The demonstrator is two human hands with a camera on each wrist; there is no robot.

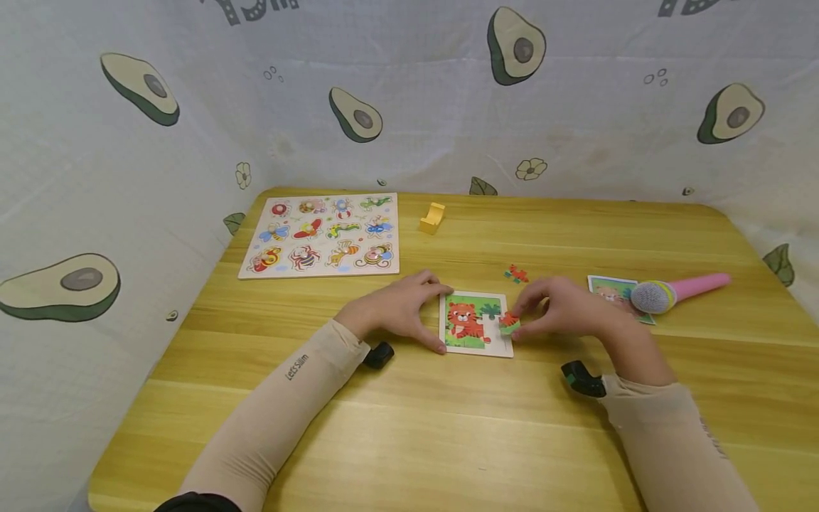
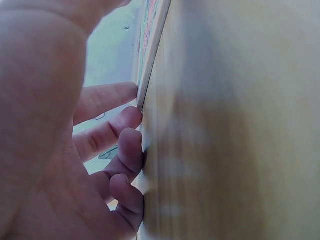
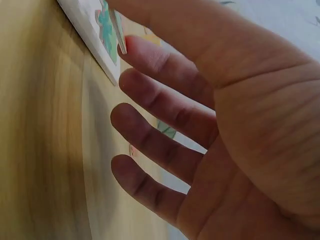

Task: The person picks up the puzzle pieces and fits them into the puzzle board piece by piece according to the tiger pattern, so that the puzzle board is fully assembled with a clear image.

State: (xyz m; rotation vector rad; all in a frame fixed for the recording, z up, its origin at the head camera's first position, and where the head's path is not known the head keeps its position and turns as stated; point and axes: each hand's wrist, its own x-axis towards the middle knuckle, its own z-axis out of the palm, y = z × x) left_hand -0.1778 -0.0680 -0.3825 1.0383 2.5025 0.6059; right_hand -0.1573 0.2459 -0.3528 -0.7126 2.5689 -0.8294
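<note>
A small white-rimmed tiger jigsaw board lies flat on the table, part of its picture filled and a white gap at its right. My left hand rests at its left side, thumb and index finger spread to touch the two left corners. In the left wrist view, the index finger meets the board's edge. Over the right side of the board, my right hand pinches a red-and-green puzzle piece between thumb and forefinger. That piece looks tilted and edge-on in the right wrist view; its other three fingers are extended, holding nothing.
Another red puzzle piece lies behind the board. At right, a pink toy microphone overlaps a picture card. A wooden insect peg puzzle sits back left, beside a yellow block. A white printed curtain hangs behind.
</note>
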